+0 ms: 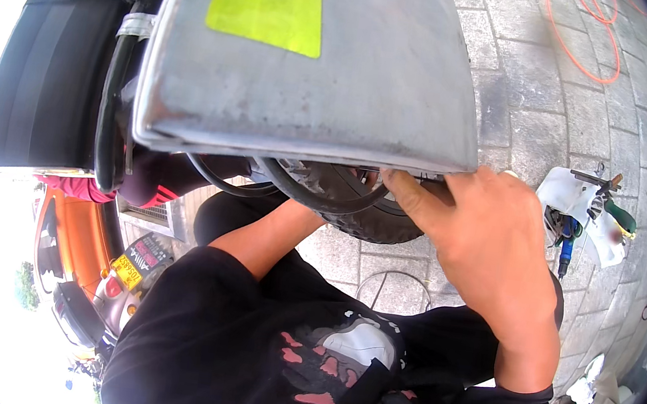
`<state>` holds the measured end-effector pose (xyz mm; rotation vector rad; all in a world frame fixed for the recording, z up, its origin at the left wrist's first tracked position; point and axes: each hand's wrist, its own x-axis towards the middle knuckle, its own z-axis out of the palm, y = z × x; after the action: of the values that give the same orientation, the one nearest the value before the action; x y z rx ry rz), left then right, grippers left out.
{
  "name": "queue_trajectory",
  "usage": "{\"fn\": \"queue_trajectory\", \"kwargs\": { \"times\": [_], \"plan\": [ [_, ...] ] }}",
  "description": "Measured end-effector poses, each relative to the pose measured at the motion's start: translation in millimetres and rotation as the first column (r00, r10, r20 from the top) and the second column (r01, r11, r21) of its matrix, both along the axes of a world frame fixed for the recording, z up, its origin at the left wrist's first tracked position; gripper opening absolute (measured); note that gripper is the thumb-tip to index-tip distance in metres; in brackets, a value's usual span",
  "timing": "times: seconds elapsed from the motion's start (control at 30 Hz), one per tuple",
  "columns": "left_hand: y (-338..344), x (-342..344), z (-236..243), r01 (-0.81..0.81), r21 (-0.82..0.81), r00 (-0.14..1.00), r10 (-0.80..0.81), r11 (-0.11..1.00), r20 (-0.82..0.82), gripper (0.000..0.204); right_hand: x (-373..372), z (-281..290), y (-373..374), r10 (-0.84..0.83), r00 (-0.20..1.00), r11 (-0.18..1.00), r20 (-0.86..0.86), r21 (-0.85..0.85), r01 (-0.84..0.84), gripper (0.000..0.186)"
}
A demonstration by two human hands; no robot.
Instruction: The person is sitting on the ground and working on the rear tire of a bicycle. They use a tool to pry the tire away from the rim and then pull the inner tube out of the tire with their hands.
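Outdoor repair spot, apparently: hand tools (620, 217) are lying on pavers (537, 143), orange hose (599, 80) is trailing, knobby tyre (373, 229) is showing.

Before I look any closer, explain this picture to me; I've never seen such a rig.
There's no robot here, just a person's bare hands. A wide fisheye camera on the head looks down, so edges bend. The right hand is at the lower edge of a grey metal panel, near a knobbly tyre. The left forearm reaches in below the panel. What either hand holds is too hidden to tell. On the stone paving, to the right, lie hand tools, one green-handled, and an orange hose.
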<state>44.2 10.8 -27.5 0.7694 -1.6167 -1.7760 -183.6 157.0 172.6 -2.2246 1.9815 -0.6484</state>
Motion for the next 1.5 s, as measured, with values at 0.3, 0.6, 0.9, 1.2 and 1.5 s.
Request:
{"fn": "queue_trajectory", "kwargs": {
  "times": [0.3, 0.6, 0.9, 1.2, 1.5],
  "plan": [
    [-1, 0, -3, -0.059, -0.055, 0.998, 0.058, 0.997, -0.015, 0.045, 3, 8, -7, -0.015, 0.997, 0.996, 0.079, 0.088, 0.008, 0.045],
    [-1, 0, -5, -0.076, -0.086, 0.997, 0.075, 0.993, -0.015, 0.046, 3, 16, -1, -0.007, 0.978, 0.995, 0.208, 0.099, -0.014, 0.059],
    [-2, 0, -6, -0.087, -0.114, 0.996, 0.086, 0.99, -0.011, 0.047, 1, 22, -2, 0.053, 0.992, 0.985, 0.119, 0.16, -0.072, 0.061],
    [-8, 1, -8, -0.092, -0.125, 0.996, 0.092, 0.988, -0.01, 0.048, 3, 17, -1, -0.065, 0.993, 0.988, 0.1, 0.149, 0.049, 0.051],
    [1, 7, -5, -0.127, -0.135, 0.992, 0.127, 0.983, -0.009, 0.049, 4, 15, 0, -0.065, 0.99, 0.99, 0.124, 0.136, 0.048, 0.05]
  ]
}}
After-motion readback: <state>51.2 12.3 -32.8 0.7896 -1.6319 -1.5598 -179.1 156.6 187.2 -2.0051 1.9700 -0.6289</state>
